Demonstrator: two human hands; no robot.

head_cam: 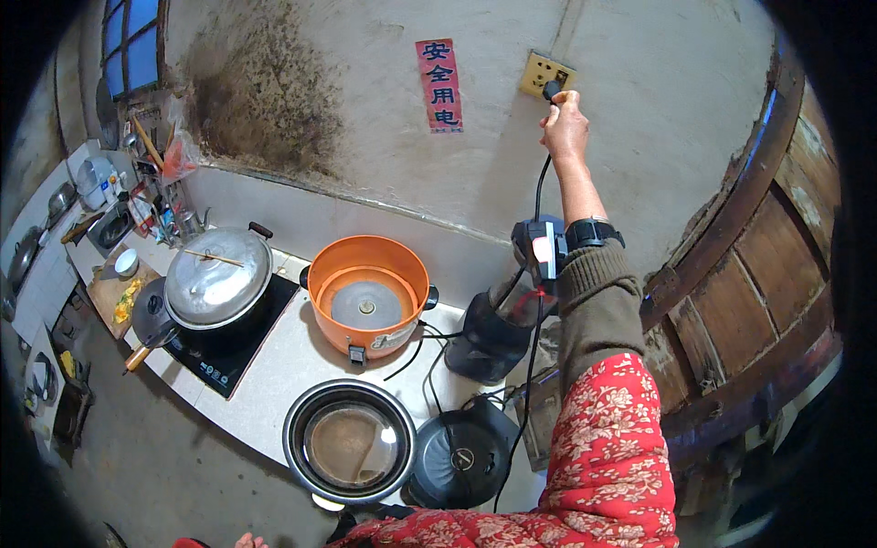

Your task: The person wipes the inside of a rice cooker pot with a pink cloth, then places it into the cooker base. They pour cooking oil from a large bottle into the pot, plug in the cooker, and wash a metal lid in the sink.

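Note:
My right hand (567, 127) grips a black power plug (551, 90) against the yellowed wall socket panel (538, 74); whether its pins are fully in is hidden. From the plug a black cord (541, 185) runs down past my forearm. On my wrist sits a black strap (596, 233), with a small grey device (541, 250) beside it showing a bright face. Only some fingers of my left hand (251, 541) show at the bottom edge. Below the wall stands an orange cooker shell (365, 274) with a metal heating plate (365, 306) inside.
A round dark-rimmed pot (291, 438) and a black round lid-like appliance part (469, 438) lie near the counter's front. A black appliance (490, 342) stands behind. A lidded wok (219, 274) rests on an induction cooktop (240, 356). Left are a cutting board (103, 301) and white bowl (127, 262).

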